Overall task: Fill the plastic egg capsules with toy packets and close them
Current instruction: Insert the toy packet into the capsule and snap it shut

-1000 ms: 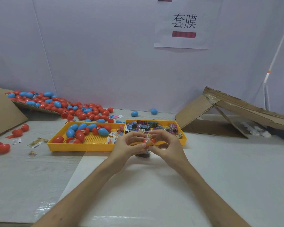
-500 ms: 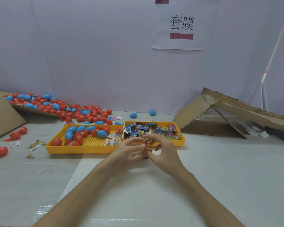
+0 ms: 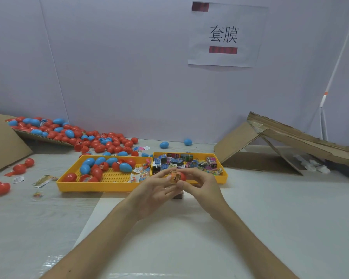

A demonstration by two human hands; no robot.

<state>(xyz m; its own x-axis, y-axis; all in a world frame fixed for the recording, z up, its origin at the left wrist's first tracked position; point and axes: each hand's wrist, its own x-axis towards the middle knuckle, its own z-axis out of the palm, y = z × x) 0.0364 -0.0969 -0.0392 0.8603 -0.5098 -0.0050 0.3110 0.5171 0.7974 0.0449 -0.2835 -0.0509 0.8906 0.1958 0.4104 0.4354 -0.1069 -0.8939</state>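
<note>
The red and blue eggs [image 3: 101,141] are smooth, shiny plastic. So is the red egg capsule [image 3: 183,176], which has a clear, shiny packet [image 3: 174,177] against it. The yellow trays [image 3: 101,187] are hard plastic, and the left one has a dotted floor. The toy packets [image 3: 181,161] look glossy. The brown cardboard [image 3: 290,135] is dull with rough edges. The paper sign [image 3: 226,57] is matt. The tabletop [image 3: 270,218] is pale, smooth and a bit shiny.
</note>
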